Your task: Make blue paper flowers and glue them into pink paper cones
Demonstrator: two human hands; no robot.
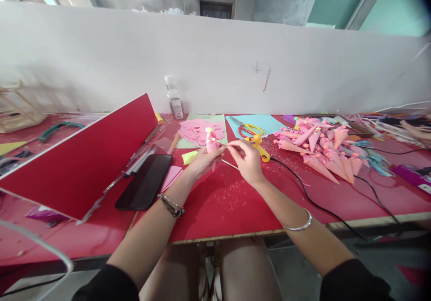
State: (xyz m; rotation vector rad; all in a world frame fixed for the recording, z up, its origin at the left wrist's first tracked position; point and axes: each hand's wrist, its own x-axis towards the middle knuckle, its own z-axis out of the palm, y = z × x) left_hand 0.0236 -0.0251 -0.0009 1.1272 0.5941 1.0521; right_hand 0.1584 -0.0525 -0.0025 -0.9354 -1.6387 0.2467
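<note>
My left hand [204, 161] is closed around a small pink cone-shaped paper craft [211, 146] with pale yellow and pink balls at its top. Close to its right side, my right hand [248, 159] has thumb and fingertips pinched together; what they hold is too small to make out. Just beyond the right hand lies a yellow glue gun [258, 146] with a black cord. Scissors [248, 129] with red and yellow handles rest behind it. Cut pink paper pieces [195, 130] are piled behind my left hand, near a bright yellow scrap [189, 158].
To the right is a heap of pink paper cones [328, 150]. A black phone [146, 182] lies left of my forearm, beside an upright red board [90, 157]. A bottle [175, 106] stands against the white partition [215, 58]. Cords cross the red table [229, 211].
</note>
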